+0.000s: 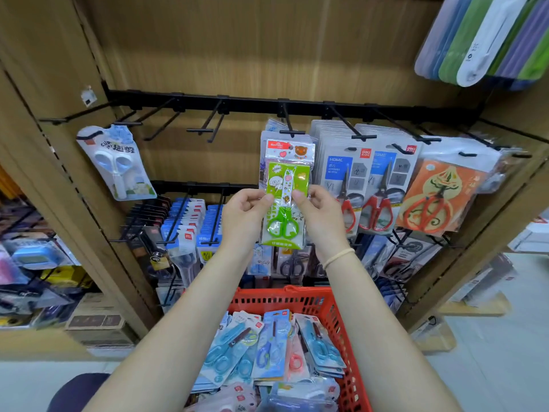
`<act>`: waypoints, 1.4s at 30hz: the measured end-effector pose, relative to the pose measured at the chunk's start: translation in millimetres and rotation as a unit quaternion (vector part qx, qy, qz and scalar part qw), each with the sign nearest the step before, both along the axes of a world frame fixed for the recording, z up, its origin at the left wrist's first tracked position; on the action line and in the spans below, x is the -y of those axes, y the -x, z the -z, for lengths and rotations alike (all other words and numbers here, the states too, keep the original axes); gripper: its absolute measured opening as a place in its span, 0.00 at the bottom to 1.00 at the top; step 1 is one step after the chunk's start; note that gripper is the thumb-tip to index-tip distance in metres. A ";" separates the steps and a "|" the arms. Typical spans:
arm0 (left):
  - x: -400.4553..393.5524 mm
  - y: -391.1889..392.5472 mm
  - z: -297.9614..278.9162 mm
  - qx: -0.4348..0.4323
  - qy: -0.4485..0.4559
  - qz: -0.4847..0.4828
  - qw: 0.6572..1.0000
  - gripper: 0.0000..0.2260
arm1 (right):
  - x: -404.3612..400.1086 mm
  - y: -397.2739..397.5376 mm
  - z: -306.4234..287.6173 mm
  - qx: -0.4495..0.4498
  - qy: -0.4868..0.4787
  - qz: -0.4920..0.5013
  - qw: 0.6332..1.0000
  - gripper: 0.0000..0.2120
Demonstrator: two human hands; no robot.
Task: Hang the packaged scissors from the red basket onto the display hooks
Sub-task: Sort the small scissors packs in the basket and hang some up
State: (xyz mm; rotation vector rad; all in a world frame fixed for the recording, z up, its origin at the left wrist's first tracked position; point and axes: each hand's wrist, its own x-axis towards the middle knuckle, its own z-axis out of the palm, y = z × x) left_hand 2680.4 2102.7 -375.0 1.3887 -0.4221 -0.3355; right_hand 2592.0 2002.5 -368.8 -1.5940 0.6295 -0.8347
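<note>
A pack of green-handled scissors (286, 200) is held upright in front of the display, its top just under a black hook (289, 126). My left hand (245, 209) pinches the pack's left edge and my right hand (319, 211) pinches its right edge. Below my forearms the red basket (332, 310) holds several packs of blue and pink scissors (267, 349).
Two bare hooks (205, 126) stick out of the black rail left of the pack. A white scissors pack (117, 166) hangs far left; red-handled scissors packs (377, 185) and an orange pack (436, 194) hang right. A lower rail carries blue packs (190, 230). Wooden shelf sides flank the display.
</note>
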 end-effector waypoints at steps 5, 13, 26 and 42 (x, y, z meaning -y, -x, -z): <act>5.4 -0.5 -0.3 0.000 -0.006 0.002 1.000 0.02 | 6.0 -3.4 1.9 -0.010 0.003 0.009 1.000 0.08; 4.7 -3.6 8.9 0.005 -0.003 0.001 1.000 0.02 | 4.9 -4.5 1.3 -0.019 0.021 0.004 1.000 0.09; 9.1 -5.5 10.5 0.007 0.001 -0.001 1.000 0.03 | 7.9 -6.6 3.1 0.001 0.004 0.011 1.000 0.13; 25.5 -52.5 5.6 0.495 -0.258 -0.008 0.829 0.34 | 32.9 -20.8 9.0 -0.146 0.497 0.130 0.845 0.28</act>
